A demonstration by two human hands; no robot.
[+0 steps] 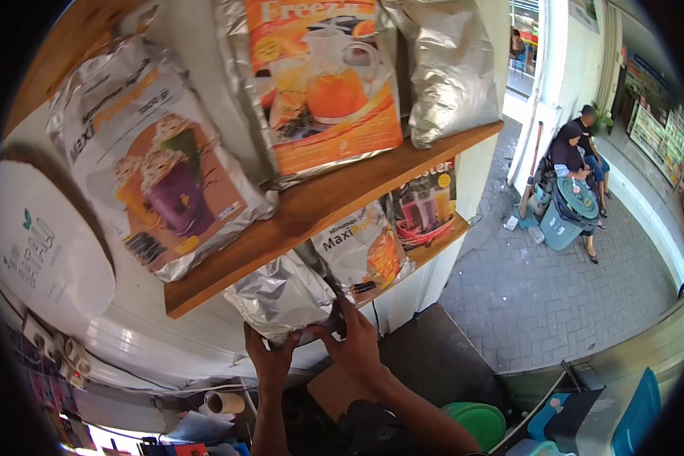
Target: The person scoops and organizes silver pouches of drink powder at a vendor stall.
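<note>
Both hands, left hand [270,357] and right hand [355,343], are pinching the crinkled silver foil pouch [281,296] under the wooden shelf [311,209]; tugging risks toppling neighbouring MaxiPowder foil bag [365,254].

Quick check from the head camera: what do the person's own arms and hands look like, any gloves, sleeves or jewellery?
Both are bare. The left hand and right hand wear no gloves, and no rings or watch show from this angle. The left forearm is uncovered as far as the frame's lower edge. The right forearm is also bare, ending in a dark sleeve near the elbow. No markings or straps can be made out.
</note>
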